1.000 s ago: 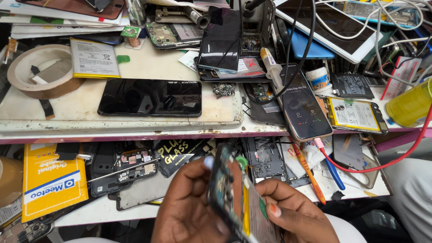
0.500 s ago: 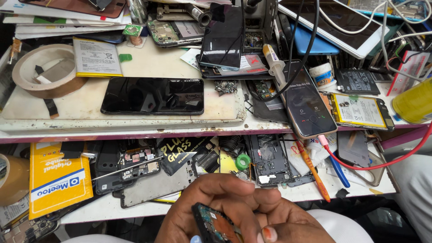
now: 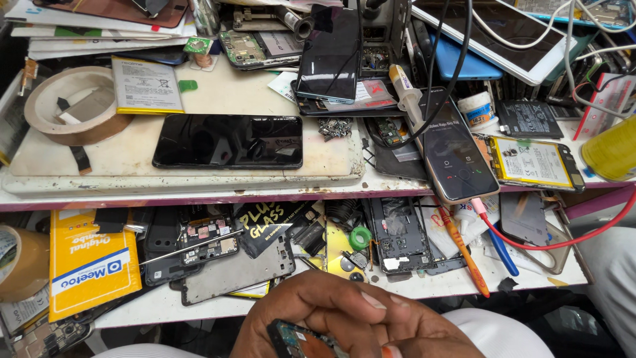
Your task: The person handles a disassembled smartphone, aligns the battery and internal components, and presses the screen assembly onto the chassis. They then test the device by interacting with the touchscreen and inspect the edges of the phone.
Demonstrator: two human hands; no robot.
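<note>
Both hands work low at the frame's bottom edge. The left hand (image 3: 318,311) pinches a small circuit board (image 3: 295,338) by its edge; the right hand (image 3: 424,338) seems to close beneath it, partly hidden. A steady edge grip beats pressing on components. Just beyond the knuckles lies an opened phone frame (image 3: 397,235).

Two bare hands fill the bottom edge of the head view, the left hand (image 3: 311,311) folded over the right hand (image 3: 424,345), with no gloves, rings or watch showing on the parts in view. The fingernails are short and pale, one nail beneath the left hand tinted orange-red. White cloth, apparently the person's clothing, shows just below and beside the hands.
</note>
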